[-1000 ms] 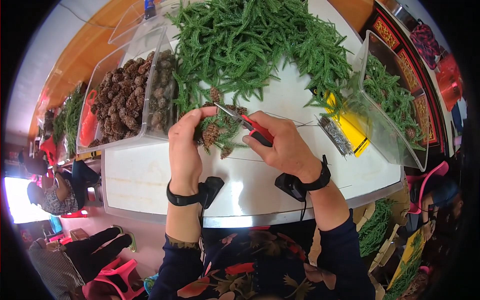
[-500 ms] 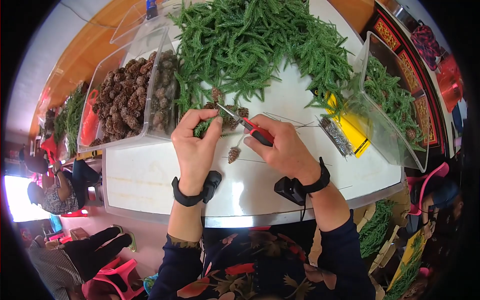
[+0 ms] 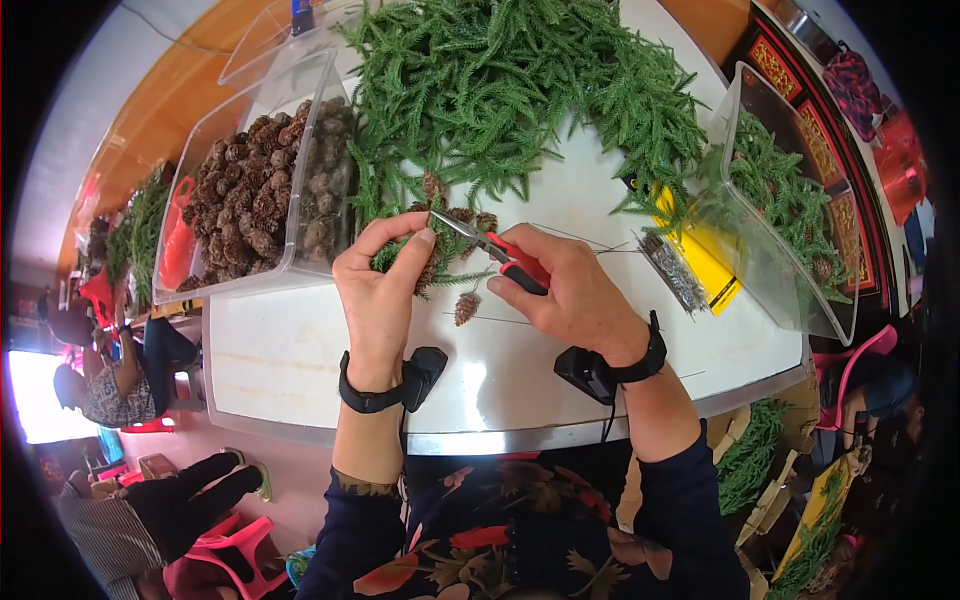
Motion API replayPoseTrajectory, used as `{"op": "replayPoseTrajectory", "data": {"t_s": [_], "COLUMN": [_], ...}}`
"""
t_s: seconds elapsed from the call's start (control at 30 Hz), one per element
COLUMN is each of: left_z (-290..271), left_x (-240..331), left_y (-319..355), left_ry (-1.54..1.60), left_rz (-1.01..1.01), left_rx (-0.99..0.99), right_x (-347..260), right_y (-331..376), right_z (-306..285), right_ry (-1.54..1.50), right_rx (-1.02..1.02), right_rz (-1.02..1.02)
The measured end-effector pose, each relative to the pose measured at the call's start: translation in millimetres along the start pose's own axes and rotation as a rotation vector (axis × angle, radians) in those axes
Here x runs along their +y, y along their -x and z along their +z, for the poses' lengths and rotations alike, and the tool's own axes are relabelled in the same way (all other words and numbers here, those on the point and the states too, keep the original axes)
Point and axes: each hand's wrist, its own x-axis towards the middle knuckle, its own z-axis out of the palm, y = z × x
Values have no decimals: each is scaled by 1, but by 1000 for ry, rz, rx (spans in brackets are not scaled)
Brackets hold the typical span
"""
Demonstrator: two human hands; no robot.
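Observation:
My left hand (image 3: 375,285) is closed in a pinch of thumb and forefinger on a green artificial pine sprig (image 3: 385,258). Small brown pine cones (image 3: 487,221) cluster on and around the sprig, partly behind the hand. In my right hand (image 3: 590,295) is a pair of pliers (image 3: 462,226) with red and black handles. The metal tips of the pliers touch or nearly touch my left fingertips; any wire between them is too small to make out. Just below the pliers a single pine cone (image 3: 466,308) hangs or lies on a thin stem.
A clear bin of pine cones (image 3: 240,195) stands left, and a clear bin of greenery (image 3: 785,190) right. Green sprigs (image 3: 490,90) are heaped at the back of the white table (image 3: 300,370). Thin wires (image 3: 675,275) lie by a yellow packet (image 3: 715,270). People (image 3: 130,515) are beyond the left edge.
My left hand has shifted slightly left, and the plier tips have moved a little left with it. The plier handles look slightly wider apart. The sprig with its cones shows more beneath my fingers.

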Motion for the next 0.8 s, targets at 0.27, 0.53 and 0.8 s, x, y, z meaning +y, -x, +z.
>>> {"op": "replayPoseTrajectory", "data": {"t_s": [0.27,0.53,0.8], "left_z": [3,2,2], "left_x": [-5,2,-1], "left_y": [3,1,0], "left_ry": [-129,-3,50], "left_rz": [96,-1,-38], "left_rx": [48,95,75], "right_x": [12,13,7], "right_y": [3,1,1], "right_z": [3,3,4], "right_ry": [195,251,90], "right_rx": [117,192,130], "right_rz": [-132,-161,-116]}}
